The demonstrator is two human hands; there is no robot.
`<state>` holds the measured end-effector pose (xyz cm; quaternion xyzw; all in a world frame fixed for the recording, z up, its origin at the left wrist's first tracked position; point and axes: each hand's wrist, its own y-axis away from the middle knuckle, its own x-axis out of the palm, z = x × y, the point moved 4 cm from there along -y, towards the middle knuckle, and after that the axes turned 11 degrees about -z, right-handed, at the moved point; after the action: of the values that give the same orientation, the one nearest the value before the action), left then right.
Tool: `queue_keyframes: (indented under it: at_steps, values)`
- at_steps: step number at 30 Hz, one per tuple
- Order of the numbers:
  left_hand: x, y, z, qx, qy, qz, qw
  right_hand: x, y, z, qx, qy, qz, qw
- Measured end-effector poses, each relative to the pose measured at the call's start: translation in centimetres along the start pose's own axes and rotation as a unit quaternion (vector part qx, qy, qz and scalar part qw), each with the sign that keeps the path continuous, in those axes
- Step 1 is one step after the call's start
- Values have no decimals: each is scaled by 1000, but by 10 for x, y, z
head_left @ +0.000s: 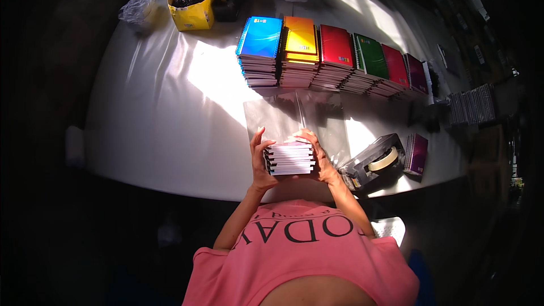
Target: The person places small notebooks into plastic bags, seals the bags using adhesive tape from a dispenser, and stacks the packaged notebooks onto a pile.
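Note:
My left hand (259, 161) and my right hand (320, 156) clasp a small stack of spiral notebooks (290, 157) from both sides, just above the table's near edge. The stack's page edges face me. It sits at the mouth of a clear plastic bag (283, 116) that lies flat on the white table (164, 113) and stretches away from me. Whether the stack's far end is inside the bag I cannot tell.
A row of notebook stacks runs across the table beyond: blue (259, 37), orange (300, 37), red (335, 45), green (371, 55), more red and purple. A tape dispenser (377, 161) and a purple notebook (417, 154) lie right of my hands. A yellow box (195, 3) stands far left.

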<state>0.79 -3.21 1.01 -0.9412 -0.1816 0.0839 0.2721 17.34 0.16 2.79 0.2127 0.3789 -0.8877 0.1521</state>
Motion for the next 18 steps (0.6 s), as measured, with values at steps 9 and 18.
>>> queue_keyframes:
  at_steps: [9,18]
  values:
    - [15,21,31,-112,51,-51,991,36,31,-32,90,36,-115,989]
    - [6,9,21,-141,85,-46,985,36,35,-39,145,-47,-42,987]
